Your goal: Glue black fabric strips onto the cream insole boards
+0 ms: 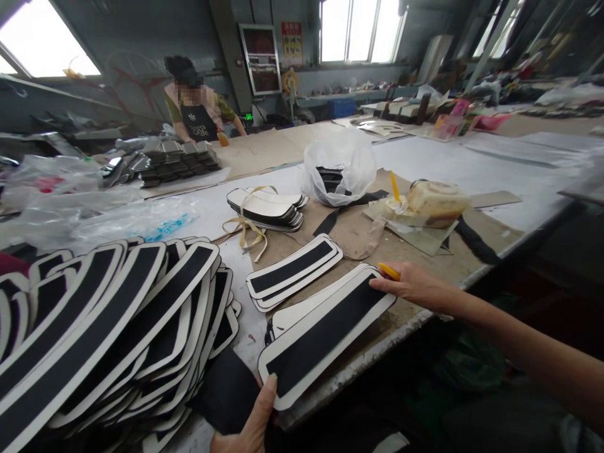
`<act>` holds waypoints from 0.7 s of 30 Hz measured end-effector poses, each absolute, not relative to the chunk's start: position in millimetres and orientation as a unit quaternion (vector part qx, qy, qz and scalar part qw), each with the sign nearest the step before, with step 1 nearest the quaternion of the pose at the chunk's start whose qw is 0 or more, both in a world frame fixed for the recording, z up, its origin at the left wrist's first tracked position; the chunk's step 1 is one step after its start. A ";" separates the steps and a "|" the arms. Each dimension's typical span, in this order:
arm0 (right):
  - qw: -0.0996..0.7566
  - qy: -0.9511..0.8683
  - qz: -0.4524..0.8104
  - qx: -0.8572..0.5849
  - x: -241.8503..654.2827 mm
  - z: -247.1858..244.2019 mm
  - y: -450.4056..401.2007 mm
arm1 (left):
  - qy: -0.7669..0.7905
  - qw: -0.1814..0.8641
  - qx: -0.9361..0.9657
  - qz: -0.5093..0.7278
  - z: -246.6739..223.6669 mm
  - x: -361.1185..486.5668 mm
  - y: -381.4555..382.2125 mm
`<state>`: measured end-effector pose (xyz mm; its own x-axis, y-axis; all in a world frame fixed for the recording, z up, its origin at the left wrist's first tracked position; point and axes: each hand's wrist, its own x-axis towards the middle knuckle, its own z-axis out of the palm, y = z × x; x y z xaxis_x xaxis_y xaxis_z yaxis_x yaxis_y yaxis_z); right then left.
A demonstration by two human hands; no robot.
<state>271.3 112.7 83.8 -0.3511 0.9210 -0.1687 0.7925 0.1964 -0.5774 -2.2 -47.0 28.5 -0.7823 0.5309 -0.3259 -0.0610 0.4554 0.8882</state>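
Observation:
My left hand (252,418) grips the near left corner of a long rounded panel (325,327), white-edged with a black strip down its middle; its thumb lies on top. At the far right corner, my right hand (413,286) pinches the same panel, with a yellow stick-like tool (389,272) also held in its fingers. More pale pieces (306,302) lie beneath and behind this panel. Just beyond, two similar panels (292,270) overlap on brown board. A large fanned pile of such panels (127,314) fills the left, and a black sheet (226,390) lies near my left hand.
A tied stack of white pieces (267,207) sits behind, beside a plastic bag (337,170) holding dark pieces. A glue-stained container (436,202) stands right, with a yellow stick (395,187) near it. The table edge (377,349) runs diagonally. Across the table a person (198,110) stands.

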 end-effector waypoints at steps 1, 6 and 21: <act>0.114 -0.754 0.316 -0.564 271.2 83.8 110.1 | 0.781 0.319 0.126 0.522 31.8 0.3 -46.7; 0.153 -0.718 0.338 -0.589 276.1 82.1 98.6 | 0.671 0.440 0.037 0.595 49.4 14.2 -47.5; 0.232 -0.753 0.263 -0.558 281.9 94.4 65.1 | 0.674 0.418 0.057 0.606 40.4 15.7 -57.4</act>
